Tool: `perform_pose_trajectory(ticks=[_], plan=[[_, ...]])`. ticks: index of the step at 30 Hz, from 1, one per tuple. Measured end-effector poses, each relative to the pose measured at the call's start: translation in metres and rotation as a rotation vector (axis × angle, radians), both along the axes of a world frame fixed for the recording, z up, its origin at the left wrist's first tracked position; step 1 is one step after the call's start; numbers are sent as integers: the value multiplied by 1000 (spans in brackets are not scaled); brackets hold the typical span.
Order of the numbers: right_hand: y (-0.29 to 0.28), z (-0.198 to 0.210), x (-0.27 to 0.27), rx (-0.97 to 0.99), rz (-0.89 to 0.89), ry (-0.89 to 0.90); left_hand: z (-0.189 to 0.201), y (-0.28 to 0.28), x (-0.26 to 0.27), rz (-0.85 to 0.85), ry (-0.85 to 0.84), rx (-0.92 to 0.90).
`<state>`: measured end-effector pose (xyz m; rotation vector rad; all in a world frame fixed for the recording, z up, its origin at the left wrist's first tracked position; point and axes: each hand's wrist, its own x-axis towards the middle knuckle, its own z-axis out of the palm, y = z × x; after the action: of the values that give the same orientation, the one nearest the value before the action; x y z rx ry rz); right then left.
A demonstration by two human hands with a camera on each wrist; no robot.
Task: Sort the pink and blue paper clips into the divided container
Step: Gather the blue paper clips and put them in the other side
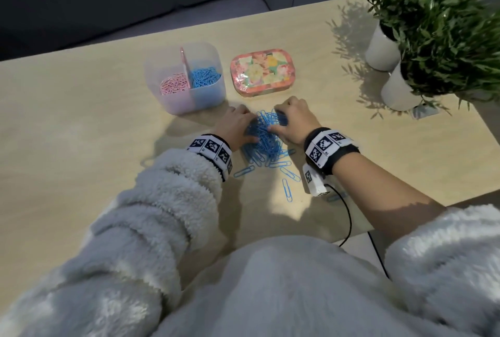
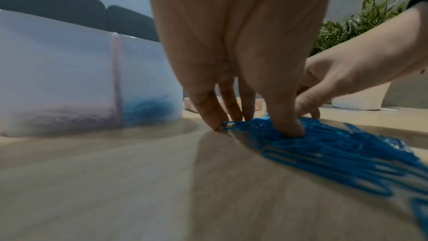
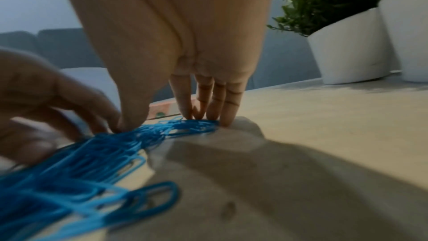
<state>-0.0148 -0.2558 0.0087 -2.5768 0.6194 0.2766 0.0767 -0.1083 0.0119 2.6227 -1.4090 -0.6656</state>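
A pile of blue paper clips (image 1: pixel 263 144) lies on the wooden table in front of the translucent divided container (image 1: pixel 208 96). Its left compartment holds pink clips (image 1: pixel 174 84), its right one blue clips (image 1: pixel 205 75). My left hand (image 1: pixel 244 127) cups the pile's left side; in the left wrist view its fingertips (image 2: pixel 215 124) touch the table and the thumb digs into the clips (image 2: pixel 336 151). My right hand (image 1: pixel 281 123) curls round the pile's right and far side, its fingertips (image 3: pixel 225 122) at the edge of the clips (image 3: pixel 76 168). No pink clips show on the table.
A flowered tin (image 1: pixel 262 73) lies just behind the hands, right of the container. Two white pots with green plants (image 1: pixel 382 47) (image 1: pixel 397 92) stand at the back right. A few loose blue clips (image 1: pixel 286 189) lie nearer me. A black cable (image 1: pixel 349 217) hangs off the near edge.
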Motion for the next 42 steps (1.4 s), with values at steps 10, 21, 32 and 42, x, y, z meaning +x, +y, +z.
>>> perform_pose_trajectory(ticks=[10,21,32,42], plan=[[20,-8,-6,-1,94,-21,-2,3,-5,39,66,-105],[0,11,-3,142,57,-61,-3,24,-6,107,80,-128],[16,94,114,329,19,-102,4,47,-14,323,219,-177],[42,89,169,392,-32,-41,32,61,-1,484,243,-381]])
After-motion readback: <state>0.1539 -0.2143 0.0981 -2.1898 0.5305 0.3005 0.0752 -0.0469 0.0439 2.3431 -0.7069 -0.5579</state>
